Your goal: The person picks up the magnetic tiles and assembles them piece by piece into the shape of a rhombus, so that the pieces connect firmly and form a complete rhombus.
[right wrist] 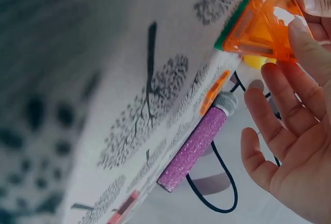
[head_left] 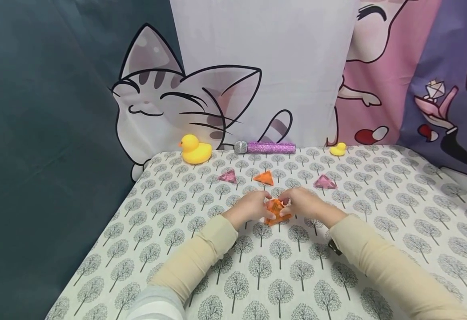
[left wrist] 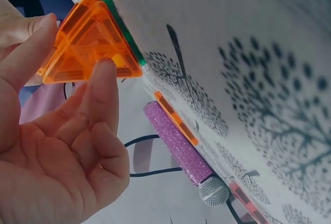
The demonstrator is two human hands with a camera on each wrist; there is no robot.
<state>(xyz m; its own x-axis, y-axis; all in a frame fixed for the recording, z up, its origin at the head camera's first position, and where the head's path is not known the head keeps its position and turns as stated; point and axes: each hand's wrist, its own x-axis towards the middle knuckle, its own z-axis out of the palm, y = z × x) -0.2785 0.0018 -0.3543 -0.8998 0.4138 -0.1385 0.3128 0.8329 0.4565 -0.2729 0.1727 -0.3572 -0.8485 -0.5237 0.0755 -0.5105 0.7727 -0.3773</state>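
A small pyramid of translucent orange triangular magnetic tiles (head_left: 274, 215) stands on the cloth in front of me, with a green tile (left wrist: 123, 30) as its base. My left hand (head_left: 251, 206) pinches its left side between thumb and fingers. On the opposite side my right hand (head_left: 303, 203) pinches it too, its thumb lying on an orange face in the right wrist view. The remaining fingers of both hands are loosely bent beside the pyramid. Just beyond the hands lies a loose orange triangle tile (head_left: 264, 178), with a pink triangle tile (head_left: 228, 176) to its left.
Another pink triangle tile (head_left: 325, 182) lies at the right. Along the table's back edge are a large yellow duck (head_left: 195, 151), a purple glittery microphone (head_left: 271, 147) and a small yellow duck (head_left: 338, 150). Tree-print cloth (head_left: 153, 253) covers the table; cartoon curtains hang behind.
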